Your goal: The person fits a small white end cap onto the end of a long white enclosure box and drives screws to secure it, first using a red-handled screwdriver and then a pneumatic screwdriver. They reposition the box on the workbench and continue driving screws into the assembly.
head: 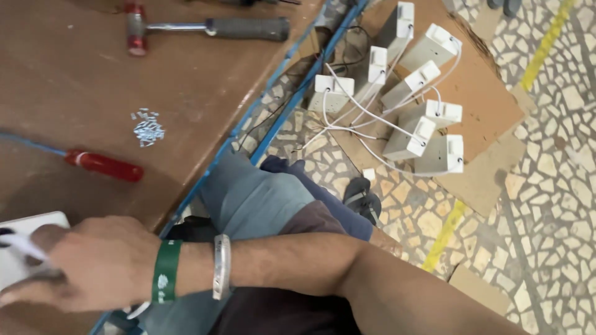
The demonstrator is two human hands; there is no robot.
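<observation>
R hand (87,263) reaches across to the white box (28,239) at the table (74,80) edge, grip pinching its white wire (22,245), w/ screws (148,129) and red-handled screwdriver (102,165) just beyond in reach; L hand not in view.

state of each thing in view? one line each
right hand: reached across to the white box, fingers on it; grip blurred
white box: flat at the table edge, partly out of frame
screwdriver: lying loose on the table, untouched
hammer: lying on its side, untouched
screws: small loose pile
white units: grouped on cardboard on the floor, white cables attached
left hand: not in view
</observation>
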